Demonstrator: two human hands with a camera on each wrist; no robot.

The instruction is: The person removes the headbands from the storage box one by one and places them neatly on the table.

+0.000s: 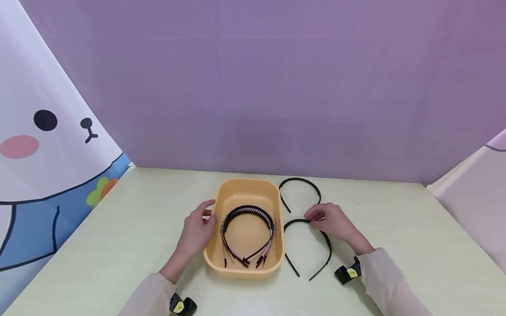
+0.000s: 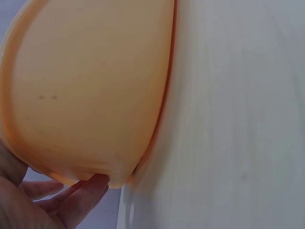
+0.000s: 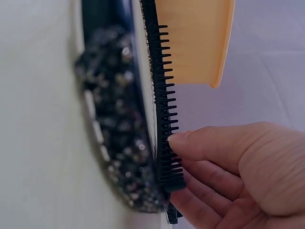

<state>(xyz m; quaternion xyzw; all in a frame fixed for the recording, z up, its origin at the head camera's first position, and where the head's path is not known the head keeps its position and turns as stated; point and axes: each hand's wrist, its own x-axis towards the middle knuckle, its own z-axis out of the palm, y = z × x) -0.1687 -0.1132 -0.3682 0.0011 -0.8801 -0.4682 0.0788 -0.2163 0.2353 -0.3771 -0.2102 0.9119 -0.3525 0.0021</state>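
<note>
A yellow-orange plastic bin stands on the table and holds several headbands, black and pale ones, nested together. My left hand grips the bin's left side, fingers curled against the outer wall in the left wrist view. To the right of the bin, my right hand pinches the top of a black toothed headband. In the right wrist view the thumb presses on its comb teeth, with other fingers behind. Its glittery dark outer surface shows blurred up close.
Another black toothed headband lies farther back on the pale table, just right of the bin. A purple cloth hangs behind the table. At the left is a printed cartoon curtain.
</note>
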